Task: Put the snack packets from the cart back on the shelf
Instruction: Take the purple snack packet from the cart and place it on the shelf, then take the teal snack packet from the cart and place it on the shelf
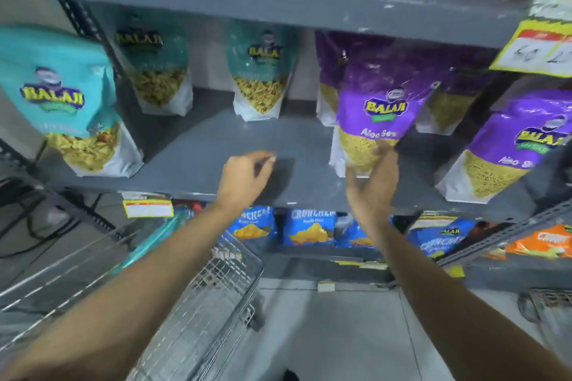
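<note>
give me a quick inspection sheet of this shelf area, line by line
surface: grey shelf, bare patch in the middle between the packet rows
job's things: purple packet at the shelf front, tilted; more purple packets behind and to its right; teal packets standing on the left and at the back
cart: wire cart below left; blurred, no packets made out in it
clutter: yellow price tags on the shelf edges; blue packets and orange packets on the shelf below
hands: right hand touching the purple packet's lower edge; left hand empty, fingers curled above the bare patch
cables: dark cables on the floor at left
surroundings: pale tiled floor
</note>
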A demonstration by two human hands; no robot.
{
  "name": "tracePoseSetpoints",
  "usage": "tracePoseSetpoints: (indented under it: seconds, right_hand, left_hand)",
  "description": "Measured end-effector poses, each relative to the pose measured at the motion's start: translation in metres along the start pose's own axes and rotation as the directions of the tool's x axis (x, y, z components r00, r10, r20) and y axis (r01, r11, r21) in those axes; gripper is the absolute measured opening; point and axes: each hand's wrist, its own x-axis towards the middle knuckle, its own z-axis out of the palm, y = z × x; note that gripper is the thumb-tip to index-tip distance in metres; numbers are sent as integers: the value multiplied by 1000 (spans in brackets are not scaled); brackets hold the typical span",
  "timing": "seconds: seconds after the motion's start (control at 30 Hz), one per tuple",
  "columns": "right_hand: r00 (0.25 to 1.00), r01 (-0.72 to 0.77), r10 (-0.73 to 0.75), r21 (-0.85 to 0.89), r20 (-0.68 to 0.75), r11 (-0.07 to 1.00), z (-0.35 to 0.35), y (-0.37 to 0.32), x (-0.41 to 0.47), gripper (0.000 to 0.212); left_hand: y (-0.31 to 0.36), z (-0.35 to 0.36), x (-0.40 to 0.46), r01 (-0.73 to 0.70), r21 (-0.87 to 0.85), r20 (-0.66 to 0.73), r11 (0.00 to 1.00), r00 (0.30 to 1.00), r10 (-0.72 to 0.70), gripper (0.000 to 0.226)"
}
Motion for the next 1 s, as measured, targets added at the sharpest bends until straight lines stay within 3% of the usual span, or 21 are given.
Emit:
tracePoseSetpoints:
  seconds: [0.1,0.2,0.3,0.37,0.47,0.53,0.57,0.6,0.67,0.73,0.77,0.9,1.0]
  right_hand:
    - [974,107,-111,31,200,994,42,-22,-53,47]
    - [892,198,-173,-17,418,980,88,-38,-102,41]
    - [758,252,-187,-16,625,968,129,-46,-150,35]
    - [637,272,-207,34,742,962,159,-47,-179,28]
    - [477,143,-49,-23,878,989,204,-48,-213,25]
    - [425,29,148,-177,893,984,233,-47,-225,30]
    - [407,-12,234,-251,883,968,247,-46,-229,35]
    - [386,-66,305,-304,870,950,262,-44,-231,40]
    - [299,-327,413,-315,860,891,286,-43,-228,56]
    - [217,-546,413,-241,884,802,304,-45,-221,70]
    - [209,-559,395,-222,895,799,311,-44,-220,68]
    - [292,-538,372,-170,881,826,313,-32,-229,29]
    - [350,-577,338,-83,874,813,279,-44,-231,19]
  left_hand:
    - [-68,-28,-54,103,57,-1,993,995,-103,29]
    - [-134,-55,-104,291,210,75,933,947,-313,21]
    - [-186,-77,-142,402,401,166,823,852,-497,31]
    - [-217,-86,-164,478,519,208,709,734,-647,31]
    - [-266,-92,-189,529,605,287,595,552,-783,54]
    - [-291,-93,-195,706,479,263,522,452,-852,72]
    - [-300,-91,-197,767,394,256,506,437,-862,83]
    - [-305,-88,-195,802,306,271,513,443,-855,91]
    - [-308,-78,-188,799,165,315,579,513,-798,91]
    - [-306,-67,-176,786,47,297,617,579,-760,79]
    - [-307,-61,-172,787,7,260,617,594,-761,79]
    - [-299,-55,-165,795,-60,125,603,605,-786,44]
    - [-291,-70,-175,771,-207,114,602,630,-768,37]
